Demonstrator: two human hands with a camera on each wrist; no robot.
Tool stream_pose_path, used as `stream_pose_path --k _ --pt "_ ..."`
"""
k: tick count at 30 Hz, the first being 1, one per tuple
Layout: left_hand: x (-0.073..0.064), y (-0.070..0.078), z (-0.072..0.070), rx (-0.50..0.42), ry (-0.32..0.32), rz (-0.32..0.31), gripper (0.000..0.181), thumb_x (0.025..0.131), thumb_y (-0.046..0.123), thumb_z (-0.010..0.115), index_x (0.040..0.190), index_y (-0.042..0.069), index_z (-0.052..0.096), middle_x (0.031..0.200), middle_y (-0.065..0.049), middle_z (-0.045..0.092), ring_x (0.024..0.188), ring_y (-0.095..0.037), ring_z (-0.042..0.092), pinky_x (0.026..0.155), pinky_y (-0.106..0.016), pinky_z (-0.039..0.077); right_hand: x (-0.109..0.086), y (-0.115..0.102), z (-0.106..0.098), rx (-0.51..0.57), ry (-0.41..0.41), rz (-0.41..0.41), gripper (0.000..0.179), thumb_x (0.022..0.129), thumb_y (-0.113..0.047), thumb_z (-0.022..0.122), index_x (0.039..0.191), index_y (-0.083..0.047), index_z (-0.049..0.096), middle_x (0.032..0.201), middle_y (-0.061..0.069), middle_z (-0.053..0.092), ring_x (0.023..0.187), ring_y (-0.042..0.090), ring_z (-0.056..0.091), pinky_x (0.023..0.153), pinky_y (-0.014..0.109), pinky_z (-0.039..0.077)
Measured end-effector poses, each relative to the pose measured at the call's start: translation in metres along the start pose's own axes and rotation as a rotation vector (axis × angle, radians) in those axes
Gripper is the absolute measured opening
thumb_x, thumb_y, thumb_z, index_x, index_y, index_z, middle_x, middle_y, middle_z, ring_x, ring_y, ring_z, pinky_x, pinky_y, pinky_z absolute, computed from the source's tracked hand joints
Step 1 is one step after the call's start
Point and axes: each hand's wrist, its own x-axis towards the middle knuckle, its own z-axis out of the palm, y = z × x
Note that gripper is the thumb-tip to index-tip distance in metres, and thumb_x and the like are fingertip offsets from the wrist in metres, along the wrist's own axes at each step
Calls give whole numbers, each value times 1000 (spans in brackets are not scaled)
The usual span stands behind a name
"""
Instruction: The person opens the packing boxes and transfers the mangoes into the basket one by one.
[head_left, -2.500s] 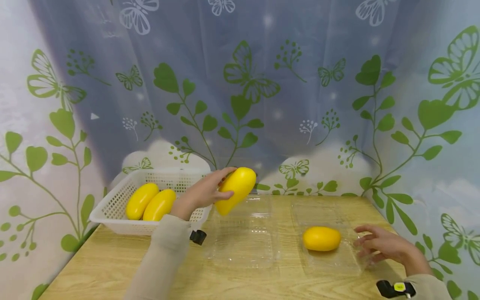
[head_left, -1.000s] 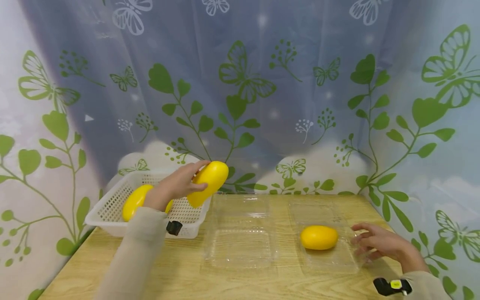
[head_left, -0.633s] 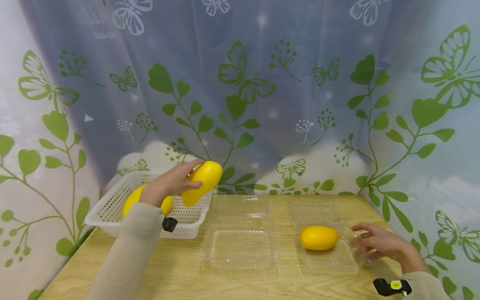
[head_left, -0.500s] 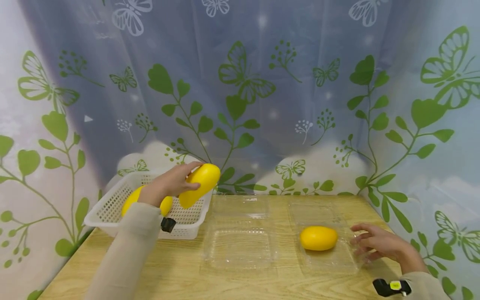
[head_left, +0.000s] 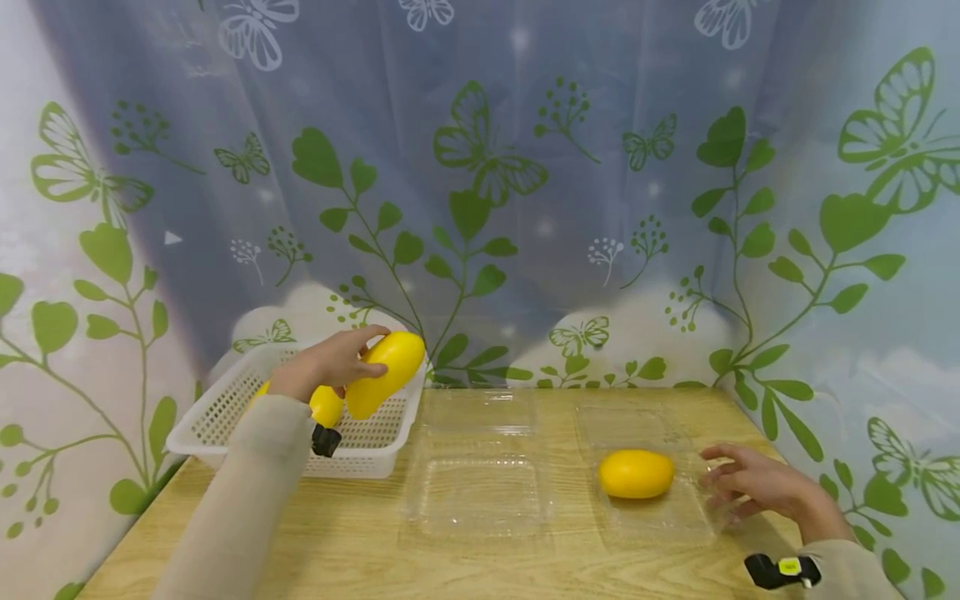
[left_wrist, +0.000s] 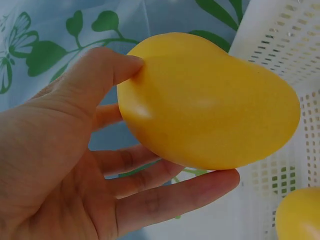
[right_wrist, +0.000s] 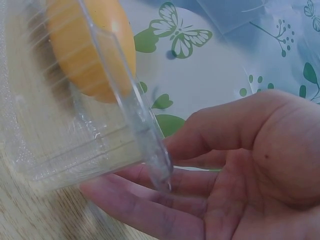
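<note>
My left hand (head_left: 326, 364) grips a yellow mango (head_left: 388, 375), thumb on one side and fingers along the other, tilted above the right part of a white perforated basket (head_left: 367, 463). Close up in the left wrist view, the held mango (left_wrist: 210, 105) is smooth and curved. Other mangoes (head_left: 326, 407) lie in the basket, partly hidden by my left wrist. My right hand (head_left: 768, 485) holds the right edge of a clear plastic container (head_left: 667, 523). In the right wrist view, the thumb is at the rim and fingers extend below. One mango (head_left: 636, 474) lies inside that container.
A second clear container (head_left: 480, 496) sits open on the wooden table (head_left: 360, 558), between the basket and the right container. A curtain (head_left: 480, 250) with leaf and butterfly prints hangs right behind the table.
My left hand has carried the mango leftward, from above the middle container to over the basket, and slightly lower recently. My right hand has stayed at the container's edge.
</note>
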Motion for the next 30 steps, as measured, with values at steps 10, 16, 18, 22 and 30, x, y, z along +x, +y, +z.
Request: stream_pose_path --k 10,16,18,22,30 --pt "3 -8 -5 -55 -27 -62 70 106 28 59 164 12 23 151 -38 40 120 -48 63 67 -39 65 1 1 0 -2 12 -3 71 97 -3 53 152 18 13 139 39 52 104 26 71 76 40 61" --pt "4 -14 -7 -43 -47 -93 70 106 29 58 163 11 22 153 -39 37 121 -49 63 66 -39 64 1 1 0 -1 3 -8 71 97 -3 52 153 18 13 139 39 52 105 27 71 76 40 61" --pt "4 -15 -7 -44 -53 -99 70 106 30 58 163 11 22 153 -40 36 119 -48 64 66 -39 64 1 1 0 -2 -2 -11 72 97 -3 53 153 18 12 139 39 51 105 27 71 76 40 61" --pt "6 -17 -7 -46 -60 -112 70 107 29 57 164 11 22 154 -39 36 120 -47 64 66 -39 64 0 1 -1 -10 -7 -21 73 97 -4 53 153 18 12 140 40 51 105 27 71 75 40 60" --pt "9 -21 -3 -40 -99 -180 71 106 31 57 163 8 21 158 -36 34 129 -47 59 67 -39 65 1 3 -1 -9 -2 -14 73 97 -4 55 153 17 13 140 38 52 106 26 71 76 39 60"
